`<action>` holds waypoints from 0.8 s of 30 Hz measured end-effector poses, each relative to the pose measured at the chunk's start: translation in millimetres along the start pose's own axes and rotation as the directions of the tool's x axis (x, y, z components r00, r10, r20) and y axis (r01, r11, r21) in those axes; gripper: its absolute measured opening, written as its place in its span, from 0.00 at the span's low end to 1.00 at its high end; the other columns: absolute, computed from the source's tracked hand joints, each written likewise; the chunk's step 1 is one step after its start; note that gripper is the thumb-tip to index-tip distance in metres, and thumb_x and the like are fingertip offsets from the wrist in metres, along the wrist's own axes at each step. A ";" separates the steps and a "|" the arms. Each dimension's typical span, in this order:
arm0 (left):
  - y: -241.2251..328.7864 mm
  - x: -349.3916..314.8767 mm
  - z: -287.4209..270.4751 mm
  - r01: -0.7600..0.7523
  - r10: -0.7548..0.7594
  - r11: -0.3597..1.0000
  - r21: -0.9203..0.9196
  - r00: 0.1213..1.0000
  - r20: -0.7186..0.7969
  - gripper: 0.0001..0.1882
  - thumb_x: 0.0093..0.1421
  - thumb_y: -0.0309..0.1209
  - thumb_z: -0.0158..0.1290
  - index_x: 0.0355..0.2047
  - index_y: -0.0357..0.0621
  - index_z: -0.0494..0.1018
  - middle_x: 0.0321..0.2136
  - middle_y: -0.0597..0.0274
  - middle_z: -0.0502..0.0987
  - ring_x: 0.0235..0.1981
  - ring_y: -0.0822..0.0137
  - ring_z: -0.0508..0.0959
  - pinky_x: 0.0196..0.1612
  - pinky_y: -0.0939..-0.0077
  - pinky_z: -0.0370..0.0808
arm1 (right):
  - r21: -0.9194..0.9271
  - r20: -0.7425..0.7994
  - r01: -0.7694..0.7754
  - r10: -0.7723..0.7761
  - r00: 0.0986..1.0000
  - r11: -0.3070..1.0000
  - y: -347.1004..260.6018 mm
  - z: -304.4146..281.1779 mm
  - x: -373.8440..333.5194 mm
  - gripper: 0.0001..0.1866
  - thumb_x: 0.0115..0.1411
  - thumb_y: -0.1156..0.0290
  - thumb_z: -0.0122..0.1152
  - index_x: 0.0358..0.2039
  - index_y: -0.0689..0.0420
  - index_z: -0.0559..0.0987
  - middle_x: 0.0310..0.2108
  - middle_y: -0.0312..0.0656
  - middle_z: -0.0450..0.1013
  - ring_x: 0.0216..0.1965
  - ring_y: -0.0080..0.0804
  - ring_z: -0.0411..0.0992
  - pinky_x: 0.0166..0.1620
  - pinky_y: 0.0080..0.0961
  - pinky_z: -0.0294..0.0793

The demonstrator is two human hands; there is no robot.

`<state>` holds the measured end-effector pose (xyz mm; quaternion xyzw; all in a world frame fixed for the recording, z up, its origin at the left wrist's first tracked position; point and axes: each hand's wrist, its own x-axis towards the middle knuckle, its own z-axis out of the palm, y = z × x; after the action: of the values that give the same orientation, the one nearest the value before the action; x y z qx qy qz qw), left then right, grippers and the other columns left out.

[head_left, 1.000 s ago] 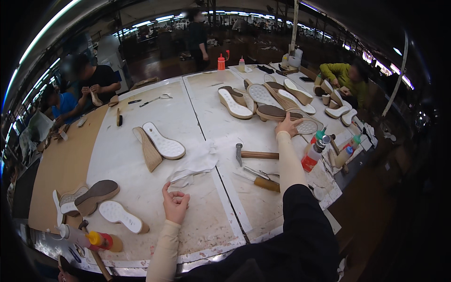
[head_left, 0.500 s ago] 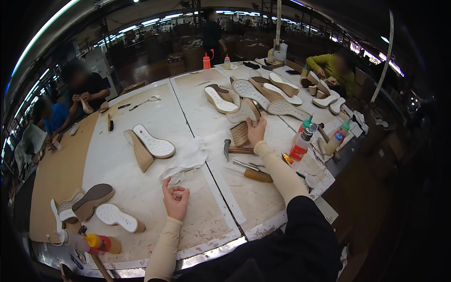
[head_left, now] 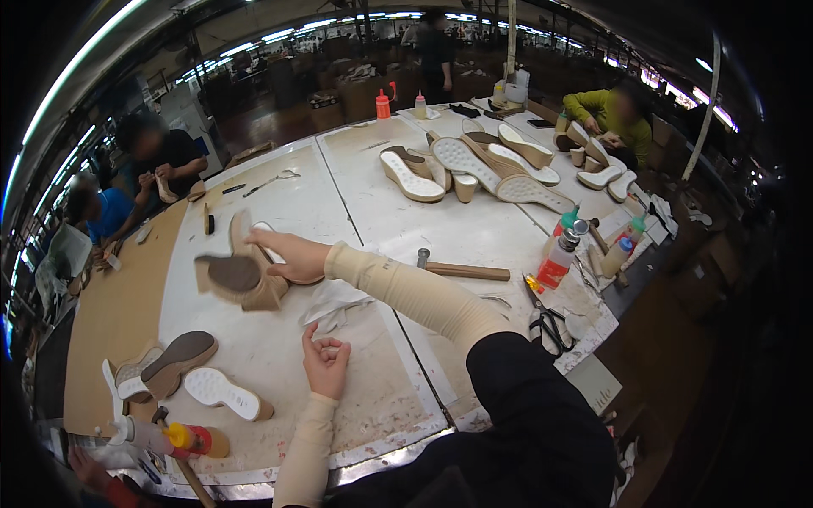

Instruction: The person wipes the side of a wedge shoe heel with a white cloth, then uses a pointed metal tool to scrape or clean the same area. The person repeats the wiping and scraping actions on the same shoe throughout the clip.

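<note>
My right hand (head_left: 292,256) stretches across to the left half of the table, its fingers closed on a wedge sole (head_left: 241,278) with a dark brown top, smeared by motion. Under and behind that hand lies a pair of wedge soles (head_left: 240,227), one with a white dimpled face, mostly covered by my hand. My left hand (head_left: 325,366) rests palm up near the table's front, index finger raised and the others loosely curled, nothing in it. Just beyond it lies a crumpled white sheet (head_left: 333,306), with part under my right forearm.
A hammer (head_left: 466,270), scissors (head_left: 549,328) and squeeze bottles (head_left: 559,254) lie to the right. Several wedge soles (head_left: 466,161) are heaped at the back. More soles (head_left: 222,389) and a yellow-capped bottle (head_left: 196,438) sit front left, near another person's hand (head_left: 87,467).
My right hand has swung left from the heap of soles, carrying a wedge sole to the pair. My left hand has barely moved. A red-sleeved person's hand has appeared at the lower left.
</note>
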<state>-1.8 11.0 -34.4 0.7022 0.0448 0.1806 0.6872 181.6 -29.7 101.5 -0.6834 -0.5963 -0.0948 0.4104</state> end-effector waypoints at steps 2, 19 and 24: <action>0.6 0.4 -4.8 0.023 -0.023 1.000 -0.004 1.000 0.000 0.35 0.55 0.20 0.57 0.60 0.37 0.52 0.31 0.60 0.72 0.21 0.79 0.72 0.25 0.86 0.71 | 0.142 0.152 -0.075 0.053 0.987 0.987 4.9 3.2 3.6 0.31 0.53 0.73 0.62 0.58 0.59 0.65 0.56 0.53 0.64 0.57 0.50 0.63 0.59 0.34 0.63; 9.9 8.8 0.5 0.101 -0.099 0.985 0.141 0.995 -0.021 0.28 0.54 0.20 0.58 0.54 0.34 0.62 0.27 0.64 0.72 0.19 0.84 0.68 0.22 0.90 0.66 | 0.129 -0.842 -0.992 0.529 -0.103 0.013 189.0 -200.1 -216.9 0.38 0.42 0.52 0.73 0.48 0.64 0.69 0.49 0.56 0.67 0.52 0.50 0.67 0.52 0.42 0.69; 10.9 7.9 1.3 0.109 -0.107 0.981 0.161 0.994 -0.020 0.27 0.55 0.21 0.58 0.54 0.34 0.61 0.28 0.64 0.71 0.18 0.83 0.69 0.21 0.89 0.67 | 0.208 -0.794 -0.958 0.606 -0.049 0.195 216.4 -199.1 -229.4 0.41 0.38 0.50 0.74 0.47 0.66 0.72 0.47 0.58 0.72 0.49 0.50 0.71 0.52 0.35 0.70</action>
<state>3.9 11.6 -22.2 0.7514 0.1011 0.1427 0.6363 384.3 -322.6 -9.0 -0.8529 0.2062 -0.2257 0.4233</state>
